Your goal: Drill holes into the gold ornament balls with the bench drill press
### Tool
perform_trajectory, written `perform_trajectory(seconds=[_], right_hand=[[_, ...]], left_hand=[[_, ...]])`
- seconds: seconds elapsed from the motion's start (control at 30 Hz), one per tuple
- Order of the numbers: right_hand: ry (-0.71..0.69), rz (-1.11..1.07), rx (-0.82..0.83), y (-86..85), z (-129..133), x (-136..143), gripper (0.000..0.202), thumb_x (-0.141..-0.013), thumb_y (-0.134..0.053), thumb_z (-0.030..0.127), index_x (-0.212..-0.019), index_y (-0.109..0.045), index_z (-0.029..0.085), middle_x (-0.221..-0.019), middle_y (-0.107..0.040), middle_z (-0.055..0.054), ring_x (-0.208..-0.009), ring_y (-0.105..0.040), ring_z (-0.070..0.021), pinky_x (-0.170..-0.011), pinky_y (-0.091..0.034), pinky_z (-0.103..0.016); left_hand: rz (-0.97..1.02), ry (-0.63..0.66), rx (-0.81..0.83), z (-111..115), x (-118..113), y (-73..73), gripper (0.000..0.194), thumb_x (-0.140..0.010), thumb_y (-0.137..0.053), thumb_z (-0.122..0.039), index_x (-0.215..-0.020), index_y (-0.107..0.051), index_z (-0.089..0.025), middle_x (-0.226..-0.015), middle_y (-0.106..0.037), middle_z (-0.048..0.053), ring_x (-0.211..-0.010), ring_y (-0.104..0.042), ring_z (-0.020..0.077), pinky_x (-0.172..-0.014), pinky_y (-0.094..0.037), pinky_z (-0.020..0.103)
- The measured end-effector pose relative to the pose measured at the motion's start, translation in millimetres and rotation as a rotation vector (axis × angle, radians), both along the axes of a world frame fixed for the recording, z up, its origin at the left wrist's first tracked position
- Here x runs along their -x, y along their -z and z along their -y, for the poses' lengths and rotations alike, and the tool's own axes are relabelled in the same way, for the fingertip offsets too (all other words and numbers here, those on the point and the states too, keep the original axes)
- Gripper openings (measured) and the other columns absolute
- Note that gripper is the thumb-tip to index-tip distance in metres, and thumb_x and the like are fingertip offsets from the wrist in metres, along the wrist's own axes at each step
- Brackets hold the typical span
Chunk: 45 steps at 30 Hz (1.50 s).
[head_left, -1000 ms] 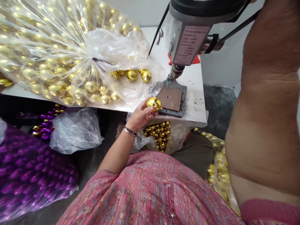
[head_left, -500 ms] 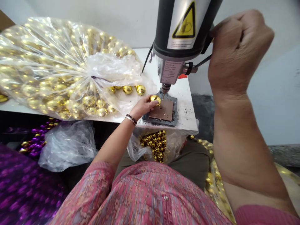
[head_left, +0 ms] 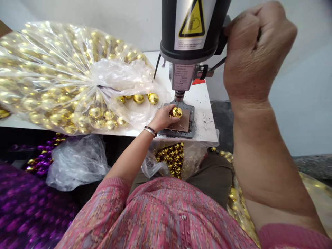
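My left hand [head_left: 163, 118] holds a faceted gold ball [head_left: 176, 112] on the brown plate [head_left: 182, 125] of a bench drill [head_left: 192, 31], right under the drill bit [head_left: 177, 102]. The bit's tip touches or nearly touches the top of the ball. My right hand [head_left: 252, 52] is raised at the upper right, fist closed around the drill's feed lever [head_left: 217, 64]; most of the lever is hidden in the fist.
A big clear bag of gold balls [head_left: 64, 76] lies on the white table [head_left: 206, 119] to the left, with three loose balls [head_left: 138, 99] at its mouth. Another bag of gold balls [head_left: 172, 157] hangs under the table edge. Purple balls in bags [head_left: 23, 207] fill the lower left.
My left hand carried the gold ball from the table's front edge onto the plate and under the bit. My right hand came into view gripping the lever, and the drill head sits lower.
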State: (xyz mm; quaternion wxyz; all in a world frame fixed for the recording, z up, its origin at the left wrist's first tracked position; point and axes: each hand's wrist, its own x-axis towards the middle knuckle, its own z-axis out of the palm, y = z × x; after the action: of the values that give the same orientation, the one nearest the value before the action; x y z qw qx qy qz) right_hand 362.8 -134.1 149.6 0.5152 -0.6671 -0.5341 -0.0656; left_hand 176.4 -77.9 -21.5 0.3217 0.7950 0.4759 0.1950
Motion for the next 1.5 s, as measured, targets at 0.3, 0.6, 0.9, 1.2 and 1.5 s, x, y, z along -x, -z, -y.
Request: perform_trajectory(seconds=[0.3, 0.6, 0.9, 1.2, 1.5], right_hand=[[-0.073, 0.069, -0.147, 21.4, 3, -11, 0.032, -0.112, -0.054, 0.029, -0.108, -0.079, 0.010, -0.095, -0.072, 0.000, -0.087, -0.059, -0.0057, -0.092, -0.049, -0.025], [-0.116, 0.314, -0.449, 85.1, 30, -8, 0.039, -0.109, -0.046, 0.017, -0.119, -0.084, 0.015, -0.109, -0.083, 0.001, -0.094, -0.076, -0.0058, -0.091, -0.058, -0.022], [-0.068, 0.341, -0.440, 109.3, 30, -8, 0.043, -0.120, -0.044, 0.040, -0.127, -0.080, 0.017, -0.113, -0.077, -0.003, -0.095, -0.070, -0.0085, -0.091, -0.059, -0.027], [0.071, 0.378, -0.582, 124.7, 21, 0, 0.033, -0.117, -0.048, 0.027, -0.121, -0.079, 0.019, -0.107, -0.081, -0.001, -0.087, -0.071, -0.0092, -0.083, -0.055, -0.027], [0.138, 0.341, -0.587, 149.1, 13, -6, 0.036, -0.110, -0.048, 0.032, -0.115, -0.083, 0.022, -0.098, -0.079, -0.005, -0.083, -0.067, -0.0152, -0.082, -0.052, -0.033]], left_hand=[[0.065, 0.006, 0.127, -3, -4, 13.3, 0.076, -0.082, -0.092, -0.016, -0.157, -0.077, -0.015, -0.135, -0.088, 0.008, -0.120, -0.082, 0.0279, -0.113, -0.066, 0.040], [0.134, 0.004, 0.143, -3, -2, 22.4, 0.073, -0.079, -0.094, -0.019, -0.151, -0.082, -0.017, -0.122, -0.088, 0.007, -0.114, -0.082, 0.0293, -0.107, -0.067, 0.039], [0.162, -0.002, 0.139, 1, -3, 24.6, 0.063, -0.079, -0.094, -0.022, -0.141, -0.085, -0.018, -0.116, -0.087, 0.005, -0.110, -0.080, 0.0278, -0.107, -0.064, 0.038], [0.131, -0.035, 0.131, 7, -4, 16.9, 0.058, -0.077, -0.098, -0.025, -0.134, -0.086, -0.022, -0.118, -0.087, 0.006, -0.113, -0.080, 0.0293, -0.106, -0.064, 0.038], [0.124, -0.006, 0.141, 8, -4, 14.2, 0.051, -0.080, -0.094, -0.026, -0.130, -0.085, -0.022, -0.115, -0.086, 0.004, -0.111, -0.079, 0.0272, -0.101, -0.063, 0.034]])
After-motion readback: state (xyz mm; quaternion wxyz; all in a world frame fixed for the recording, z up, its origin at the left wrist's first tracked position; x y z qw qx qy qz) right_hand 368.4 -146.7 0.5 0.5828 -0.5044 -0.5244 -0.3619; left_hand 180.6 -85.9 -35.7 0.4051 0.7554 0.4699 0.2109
